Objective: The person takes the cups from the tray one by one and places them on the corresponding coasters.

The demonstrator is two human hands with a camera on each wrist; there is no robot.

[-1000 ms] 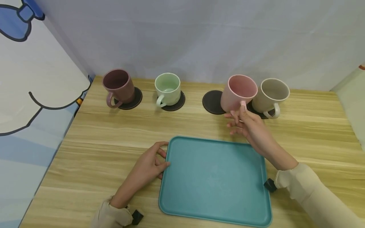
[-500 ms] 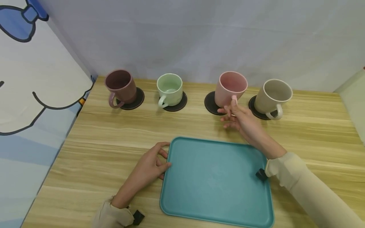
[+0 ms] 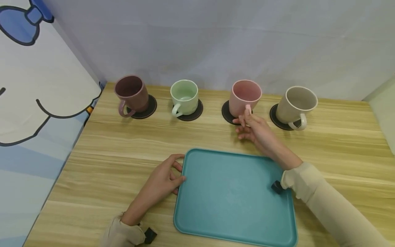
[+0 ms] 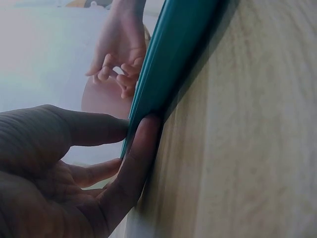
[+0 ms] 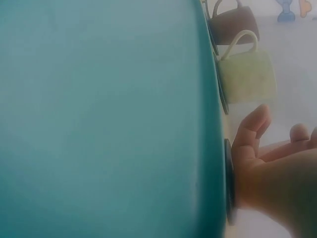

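My right hand (image 3: 257, 132) pinches the handle of an upright pink mug (image 3: 240, 105) between thumb and fingers. The mug is over a round black coaster (image 3: 226, 115), whose left part shows; whether its base touches the coaster is hard to tell. My left hand (image 3: 161, 181) grips the left rim of a teal tray (image 3: 234, 199), and in the left wrist view the thumb and a finger press its edge (image 4: 153, 84) from both sides. In the right wrist view, the right hand (image 5: 277, 168) is seen partly, beyond the tray, and its mug cannot be made out.
A maroon mug (image 3: 140, 99), a pale green mug (image 3: 189, 105) and a beige mug (image 3: 284, 111) stand on black coasters along the back of the wooden table (image 3: 102, 164). Behind them hangs a pale cloth (image 3: 203, 44). The right forearm (image 3: 327, 199) crosses the tray's right side.
The right hand has carried the pink mug left, from beside the beige mug to over the coaster, and it now sits lower. The left hand keeps its hold on the tray.
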